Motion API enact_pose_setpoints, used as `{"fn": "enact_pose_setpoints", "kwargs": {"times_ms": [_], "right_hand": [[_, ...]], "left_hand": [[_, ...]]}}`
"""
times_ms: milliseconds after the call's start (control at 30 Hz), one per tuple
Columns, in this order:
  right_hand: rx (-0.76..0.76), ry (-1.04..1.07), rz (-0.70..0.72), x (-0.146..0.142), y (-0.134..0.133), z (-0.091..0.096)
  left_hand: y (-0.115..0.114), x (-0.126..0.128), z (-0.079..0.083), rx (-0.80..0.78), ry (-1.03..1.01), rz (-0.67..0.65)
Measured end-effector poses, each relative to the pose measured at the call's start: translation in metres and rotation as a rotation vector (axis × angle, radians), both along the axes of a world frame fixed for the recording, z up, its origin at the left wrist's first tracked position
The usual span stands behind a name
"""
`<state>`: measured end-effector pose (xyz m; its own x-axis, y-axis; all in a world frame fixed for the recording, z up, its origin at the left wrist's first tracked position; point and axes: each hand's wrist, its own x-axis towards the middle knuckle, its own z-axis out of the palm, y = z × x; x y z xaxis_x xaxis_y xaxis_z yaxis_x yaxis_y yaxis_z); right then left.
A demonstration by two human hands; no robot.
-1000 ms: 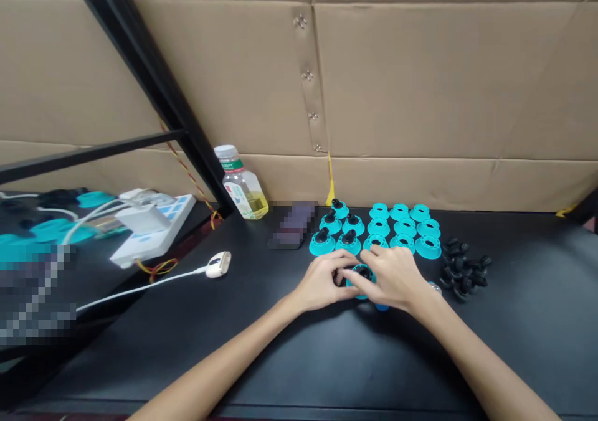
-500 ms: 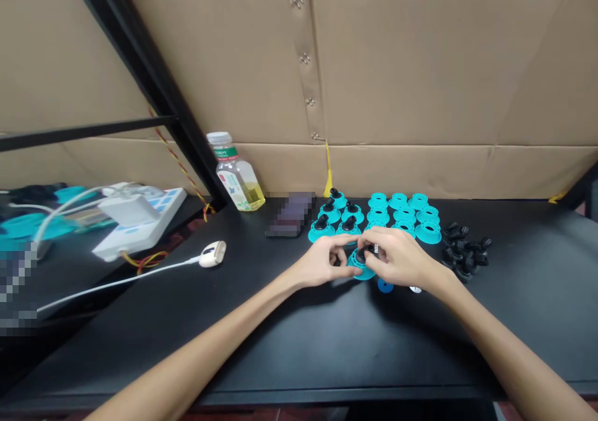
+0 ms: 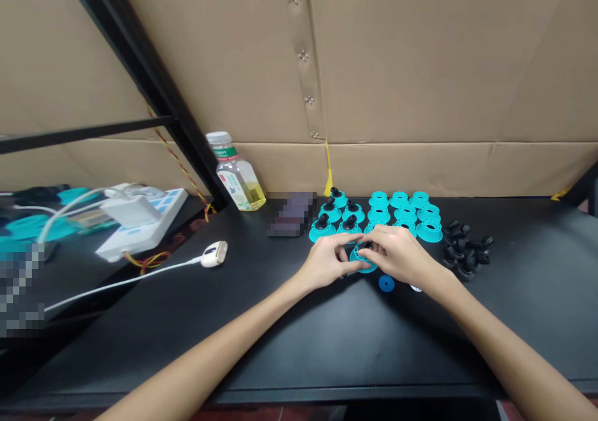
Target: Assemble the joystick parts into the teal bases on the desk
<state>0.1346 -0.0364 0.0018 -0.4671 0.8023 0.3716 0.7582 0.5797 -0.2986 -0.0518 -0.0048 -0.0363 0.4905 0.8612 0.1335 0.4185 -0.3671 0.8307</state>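
Note:
Both hands meet over one teal flanged disc [image 3: 360, 260] with a black knob in its middle, just above the black table [image 3: 299, 334]. My left hand [image 3: 327, 262] pinches the disc's left edge. My right hand [image 3: 397, 256] grips its right side, fingers curled over the knob. Behind the hands stand rows of teal discs: those on the left [image 3: 334, 218] carry black knobs, those on the right [image 3: 406, 214] have bare holes. A pile of loose black knobs [image 3: 467, 250] lies to the right. A small blue disc [image 3: 386, 283] and a white disc [image 3: 415, 288] lie under my right wrist.
A drink bottle [image 3: 236, 175] and a blurred dark phone [image 3: 292, 214] stand at the back by the cardboard wall [image 3: 420, 66]. A white device on a cable [image 3: 213, 253] lies at the left. A power strip with a charger [image 3: 135, 218] sits beyond a black frame post [image 3: 154, 91].
The hands stayed together on the teal disc and lifted it a little off the table. The camera view shifted slightly, showing the small blue disc beside my right wrist.

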Motion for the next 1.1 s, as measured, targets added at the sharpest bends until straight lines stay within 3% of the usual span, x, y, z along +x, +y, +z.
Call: {"fn": "enact_pose_setpoints", "kwargs": {"times_ms": [100,200,367,533,700,933,1100], "right_hand": [[0.005,-0.017,-0.017,-0.004,0.001,-0.002],[0.029,-0.083,-0.070,-0.008,0.001,-0.002],[0.062,-0.239,-0.192,-0.015,0.002,0.002],[0.068,-0.317,-0.218,-0.021,0.008,0.005],[0.055,-0.316,-0.284,-0.024,0.016,0.005],[-0.093,-0.223,-0.381,-0.023,0.018,0.005],[-0.104,-0.136,-0.351,-0.015,0.013,0.012]], "left_hand": [[0.000,0.001,-0.002,0.143,0.034,-0.002],[0.001,0.001,-0.003,0.165,0.054,-0.011],[0.006,0.002,-0.004,0.043,0.037,0.031],[0.009,0.004,-0.003,-0.046,0.058,0.081],[0.012,0.005,-0.003,-0.063,0.056,0.075],[0.011,0.005,-0.001,-0.057,0.051,0.055],[0.011,0.004,0.000,-0.011,0.043,0.013]]}}
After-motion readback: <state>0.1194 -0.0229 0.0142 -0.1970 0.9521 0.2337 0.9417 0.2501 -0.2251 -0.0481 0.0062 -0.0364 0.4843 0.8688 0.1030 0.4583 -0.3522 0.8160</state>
